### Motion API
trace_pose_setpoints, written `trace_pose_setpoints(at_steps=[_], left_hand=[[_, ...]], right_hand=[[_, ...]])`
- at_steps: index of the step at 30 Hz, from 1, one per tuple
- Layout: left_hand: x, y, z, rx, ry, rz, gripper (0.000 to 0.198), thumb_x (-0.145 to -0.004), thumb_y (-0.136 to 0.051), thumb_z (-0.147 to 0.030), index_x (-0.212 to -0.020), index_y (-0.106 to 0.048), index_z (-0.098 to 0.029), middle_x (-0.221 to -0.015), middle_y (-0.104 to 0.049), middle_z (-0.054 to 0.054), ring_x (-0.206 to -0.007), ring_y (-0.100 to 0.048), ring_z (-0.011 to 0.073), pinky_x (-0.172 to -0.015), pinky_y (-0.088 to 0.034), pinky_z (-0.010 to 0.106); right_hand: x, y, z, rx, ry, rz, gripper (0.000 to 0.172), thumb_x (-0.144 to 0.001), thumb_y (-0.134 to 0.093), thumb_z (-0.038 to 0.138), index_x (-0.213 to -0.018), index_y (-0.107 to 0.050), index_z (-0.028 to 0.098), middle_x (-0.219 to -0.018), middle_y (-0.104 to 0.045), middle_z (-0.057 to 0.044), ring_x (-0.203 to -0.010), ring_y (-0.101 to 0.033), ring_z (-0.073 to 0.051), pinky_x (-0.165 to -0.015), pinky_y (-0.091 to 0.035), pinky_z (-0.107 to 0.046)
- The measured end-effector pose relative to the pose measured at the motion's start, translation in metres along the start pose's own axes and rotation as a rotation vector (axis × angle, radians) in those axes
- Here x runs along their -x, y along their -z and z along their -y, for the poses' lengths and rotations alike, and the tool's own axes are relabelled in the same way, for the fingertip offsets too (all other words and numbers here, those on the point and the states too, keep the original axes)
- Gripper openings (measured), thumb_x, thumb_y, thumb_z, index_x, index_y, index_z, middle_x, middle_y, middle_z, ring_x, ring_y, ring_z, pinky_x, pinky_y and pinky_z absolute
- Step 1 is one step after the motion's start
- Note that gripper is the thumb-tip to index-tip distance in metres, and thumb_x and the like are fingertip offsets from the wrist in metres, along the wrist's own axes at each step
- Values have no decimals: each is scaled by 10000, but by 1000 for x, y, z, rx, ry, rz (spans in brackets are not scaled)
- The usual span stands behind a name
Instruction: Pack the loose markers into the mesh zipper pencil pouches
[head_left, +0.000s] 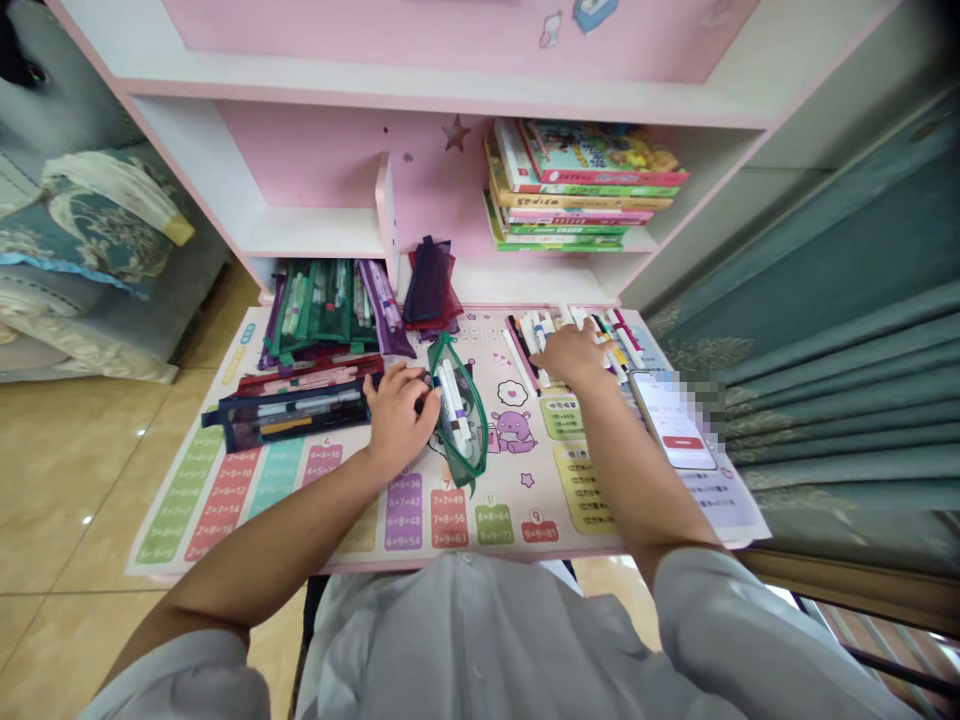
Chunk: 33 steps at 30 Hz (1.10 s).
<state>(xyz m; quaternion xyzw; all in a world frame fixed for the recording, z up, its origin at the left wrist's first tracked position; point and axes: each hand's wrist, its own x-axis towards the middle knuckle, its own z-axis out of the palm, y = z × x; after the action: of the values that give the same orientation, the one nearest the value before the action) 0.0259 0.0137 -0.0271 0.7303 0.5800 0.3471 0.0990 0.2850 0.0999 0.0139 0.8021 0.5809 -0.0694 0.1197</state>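
A green mesh pouch (473, 425) lies unzipped on the desk mat, with several white markers (452, 400) inside. My left hand (401, 410) rests at its left edge, fingers spread and bent, near the right end of a dark blue pouch (300, 415). Over a row of loose pens and markers (523, 352) is my right hand (574, 352), its fingers apart on top of them; what lies under the palm is hidden. More filled pouches, green (319, 310), purple (384, 305) and red (307, 376), are heaped at the left.
Flat dark and red pouches (429, 280) lie at the shelf's foot. A phone (673, 420) sits right of my right forearm. Stacked books (585, 190) fill part of the pink and white shelf (315, 230). A teal curtain (847, 330) hangs at the right.
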Motion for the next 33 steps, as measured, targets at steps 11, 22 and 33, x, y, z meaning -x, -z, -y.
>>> trace_pose_setpoints(at_steps=[11,22,33], left_hand=[[0,0,-1,0,-2,-18,229,-903,-528,-311,-706,-581,-208,-1132,-705,57,-1275,-530,309,-1111,-222,629],[0,-1,0,3,-11,-25,233,-902,-529,-309,-699,-579,-204,-1122,-707,57,-1271,-534,312,-1101,-232,627],[0,1,-2,-8,4,-14,220,-890,-542,-304,-695,-578,-207,-1126,-711,63,-1276,-532,315,-1089,-248,620]], right_hand=[[0,0,1,-4,37,20,426,-909,-505,336,-1259,-630,127,-1547,-371,-179,-1510,-96,-388,-1120,-214,-720],[-4,-2,-3,9,53,34,437,-860,-499,236,-1261,-631,124,-1566,-359,-164,-1520,-72,-373,-1121,-199,-733],[2,-2,7,10,52,39,455,-851,-570,406,-1194,-659,119,-1581,-321,-166,-1518,-68,-381,-1135,-202,-703]])
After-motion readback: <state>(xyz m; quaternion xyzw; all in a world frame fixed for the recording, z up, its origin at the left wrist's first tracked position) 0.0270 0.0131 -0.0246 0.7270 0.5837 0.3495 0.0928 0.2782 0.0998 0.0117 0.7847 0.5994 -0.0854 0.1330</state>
